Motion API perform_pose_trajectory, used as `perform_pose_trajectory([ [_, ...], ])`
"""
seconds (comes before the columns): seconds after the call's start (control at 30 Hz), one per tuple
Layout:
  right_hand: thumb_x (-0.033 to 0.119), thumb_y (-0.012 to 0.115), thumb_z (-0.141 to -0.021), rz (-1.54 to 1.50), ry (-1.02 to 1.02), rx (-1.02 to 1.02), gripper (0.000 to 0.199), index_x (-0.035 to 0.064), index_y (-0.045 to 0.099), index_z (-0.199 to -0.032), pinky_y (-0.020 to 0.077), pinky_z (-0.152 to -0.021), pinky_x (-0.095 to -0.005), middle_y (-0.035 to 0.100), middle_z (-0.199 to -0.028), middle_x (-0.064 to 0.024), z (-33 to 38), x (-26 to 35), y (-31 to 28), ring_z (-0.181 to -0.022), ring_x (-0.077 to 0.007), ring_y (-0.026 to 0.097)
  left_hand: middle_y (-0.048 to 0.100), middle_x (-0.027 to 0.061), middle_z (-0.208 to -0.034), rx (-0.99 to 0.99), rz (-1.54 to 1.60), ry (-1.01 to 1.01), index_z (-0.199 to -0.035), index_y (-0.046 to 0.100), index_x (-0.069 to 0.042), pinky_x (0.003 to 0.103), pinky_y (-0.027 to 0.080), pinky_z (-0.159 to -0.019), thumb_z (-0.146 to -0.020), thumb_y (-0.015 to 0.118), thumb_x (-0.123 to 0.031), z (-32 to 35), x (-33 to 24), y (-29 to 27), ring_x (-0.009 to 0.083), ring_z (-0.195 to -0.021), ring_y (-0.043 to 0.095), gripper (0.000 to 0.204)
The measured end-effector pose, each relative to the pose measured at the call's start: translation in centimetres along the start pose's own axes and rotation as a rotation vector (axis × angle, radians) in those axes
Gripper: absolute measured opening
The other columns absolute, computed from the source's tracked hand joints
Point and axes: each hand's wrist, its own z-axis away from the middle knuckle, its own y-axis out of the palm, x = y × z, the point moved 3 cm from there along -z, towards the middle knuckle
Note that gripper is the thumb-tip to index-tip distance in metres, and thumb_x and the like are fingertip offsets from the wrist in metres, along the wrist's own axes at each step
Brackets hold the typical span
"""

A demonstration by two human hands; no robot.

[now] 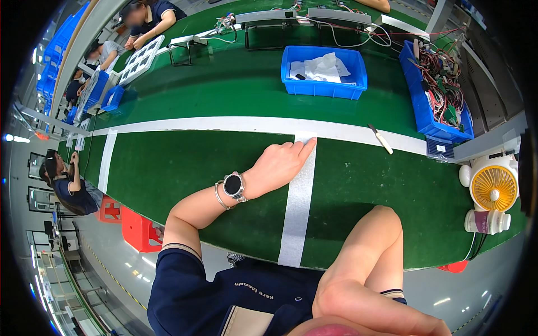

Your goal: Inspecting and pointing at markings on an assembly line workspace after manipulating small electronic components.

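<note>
My left hand (280, 167) rests on the green table, holding nothing. Its index finger reaches out onto a pale tape strip (295, 224), where that strip meets the long white tape line (224, 124); the other fingers curl a little. A watch and a bangle sit on that wrist. With its elbow propped on the tabletop, my right arm folds back toward me. At the lower edge, my right hand (375, 311) is bent close to my body, its fingers mostly out of sight. A small white-handled knife (381, 140) lies beyond my hands, to the right.
A blue bin (325, 89) holds white packaging. Another bin (423, 103) is heaped with cables and boards. On the right are a yellow-and-white fan (493, 187) and a white bottle (486, 222). Wired fixtures (339, 18) line the far side. Other people sit left and far left.
</note>
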Motion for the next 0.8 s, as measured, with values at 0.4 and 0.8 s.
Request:
perform_pose_trajectory([
  [0.4,0.028,0.062,-0.097,-0.005,0.029,0.480,0.048,-0.0077,0.072,-0.066,0.0534,-0.058,-0.0337,0.069,-0.070,-0.0262,-2.2,-0.4,-0.5,-0.062,-0.0315,0.067,0.062,0.0070,-0.090,0.034,0.037,-0.011,-0.147,0.052,-0.004,0.032,0.054,-0.057,-0.079,0.064,-0.004,-0.3,0.1,0.0,0.0202,-0.071,0.066,0.068],
  [0.8,0.028,0.063,-0.097,-0.104,-0.164,0.176,0.048,-0.0103,0.074,-0.070,0.0555,-0.060,-0.0344,0.070,-0.072,-0.0263,-0.5,-1.0,-1.1,-0.065,-0.0312,0.069,0.062,0.0076,-0.090,0.025,0.043,-0.028,-0.146,0.051,-0.002,0.032,0.054,-0.057,-0.078,0.063,-0.001,-0.2,0.1,0.2,0.0206,-0.072,0.066,0.069],
])
